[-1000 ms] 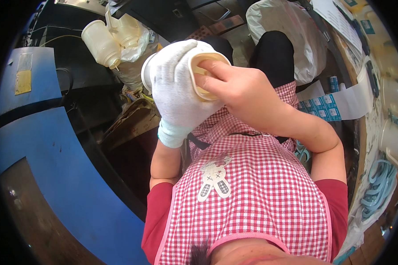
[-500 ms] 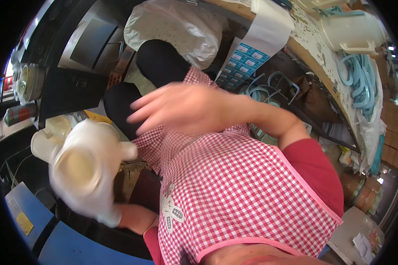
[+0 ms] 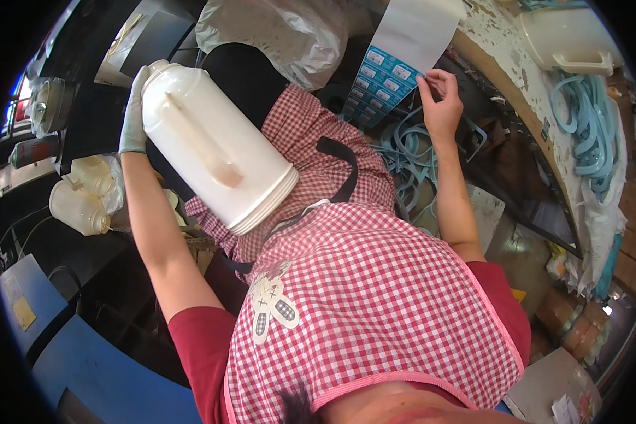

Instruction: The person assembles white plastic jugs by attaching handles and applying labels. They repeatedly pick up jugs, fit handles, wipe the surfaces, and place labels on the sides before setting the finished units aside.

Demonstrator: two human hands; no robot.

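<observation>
A white plastic jug (image 3: 212, 148) with a long raised handle lies tilted across my lap, its ridged end against the checked apron. My left hand (image 3: 133, 116), in a pale glove, grips it along the narrower far end; most of those fingers are hidden behind the jug. On the right, a long sheet of blue stickers (image 3: 383, 81) hangs down from the bench, its upper part plain white. My bare right hand (image 3: 443, 106) is at the sheet's right edge, thumb and forefinger pinched on it, the other fingers curled.
Pale blue plastic handles (image 3: 586, 134) are heaped on the worn bench (image 3: 498, 67) at right, beside a cream jug (image 3: 569, 42). More cream containers (image 3: 81, 205) stand at left, above a blue surface (image 3: 109, 374). A clear plastic bag (image 3: 272, 39) sits beyond my knees.
The jug has swung from the far left onto my lap, still in my left hand. My right hand has moved from over my lap rightward to the sticker sheet and pinches its edge.
</observation>
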